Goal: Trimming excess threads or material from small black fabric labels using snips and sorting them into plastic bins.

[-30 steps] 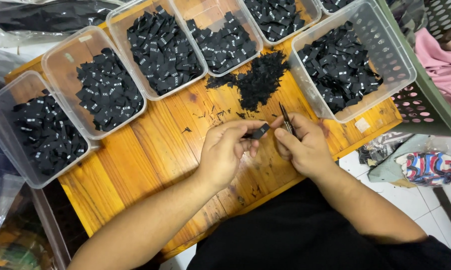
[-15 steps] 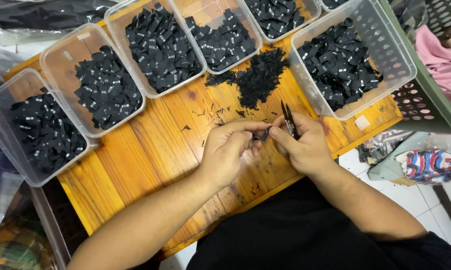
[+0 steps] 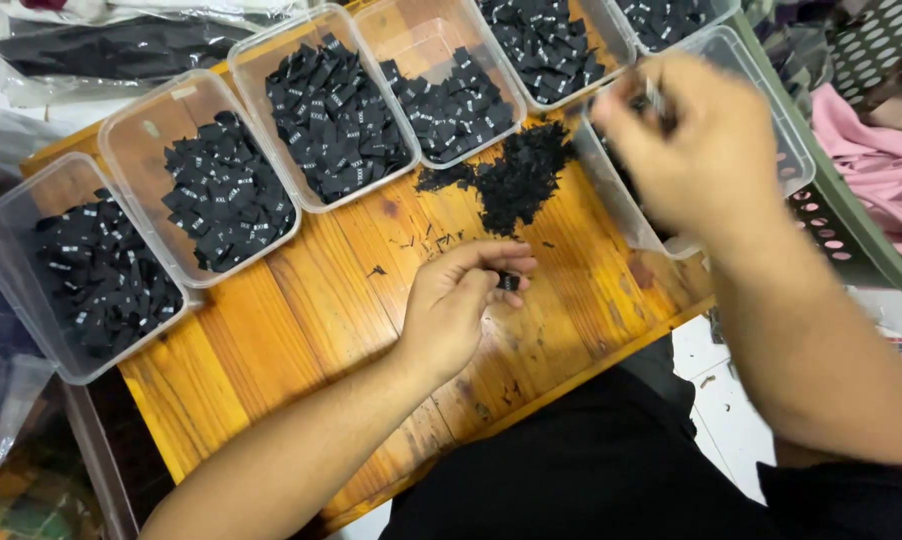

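The left hand (image 3: 461,300) pinches a small black woven label (image 3: 509,282) above the middle of the wooden tabletop (image 3: 301,320). The blurred right hand (image 3: 686,150), clenched around thin metal scissors (image 3: 655,98), hangs over the clear plastic tub (image 3: 771,110) at the tabletop's right edge.

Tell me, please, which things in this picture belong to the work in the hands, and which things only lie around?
In use:
left hand pinching a small black label
right hand, blurred, raised over the right clear tub, holding a thin tool
loose black pile
tubs of black labels

Lying about:
pink cloth
perforated basket
plastic bag
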